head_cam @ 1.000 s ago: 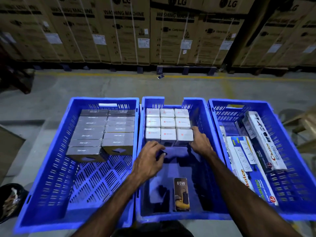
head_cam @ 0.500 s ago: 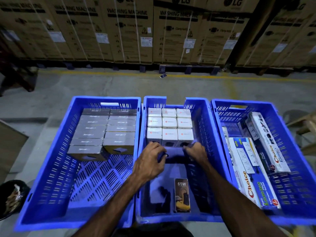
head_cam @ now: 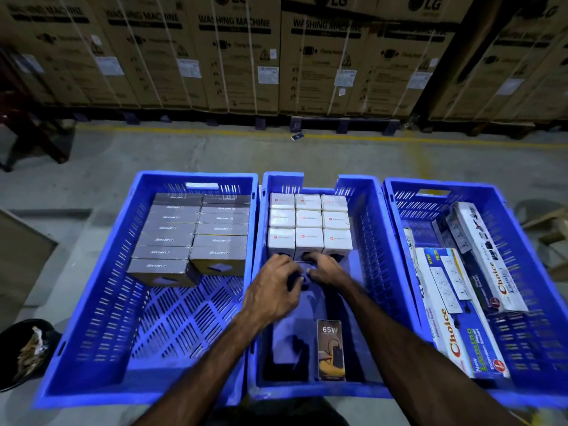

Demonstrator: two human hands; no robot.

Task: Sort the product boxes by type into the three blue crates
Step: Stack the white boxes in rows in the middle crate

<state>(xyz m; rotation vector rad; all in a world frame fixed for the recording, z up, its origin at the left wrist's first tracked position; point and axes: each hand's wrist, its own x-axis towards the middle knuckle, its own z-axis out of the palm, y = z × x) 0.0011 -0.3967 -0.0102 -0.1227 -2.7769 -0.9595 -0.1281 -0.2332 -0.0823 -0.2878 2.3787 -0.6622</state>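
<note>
Three blue crates stand side by side on the floor. The left crate (head_cam: 196, 177) holds rows of grey boxes (head_cam: 190, 235). In the middle crate (head_cam: 358, 183), a block of white boxes (head_cam: 309, 219) fills the far end. A dark "65W" box (head_cam: 330, 348) lies at its near end. Long "Choice" boxes (head_cam: 455, 302) lie in the right crate (head_cam: 461, 185). My left hand (head_cam: 273, 287) and my right hand (head_cam: 329, 269) are close together in the middle crate, fingers curled against the front of the white boxes. A small dark shape shows between them; I cannot tell what it is.
Tall cardboard washing-machine cartons (head_cam: 239, 56) line the far wall on pallets behind a yellow floor line. A black bin (head_cam: 24, 352) with scraps sits at the left. A wooden frame (head_cam: 550, 229) stands right of the crates. A small item (head_cam: 297, 136) lies on the concrete.
My right hand left the right side of the white boxes and moved left, down to their front. Both hands now meet at the front row.
</note>
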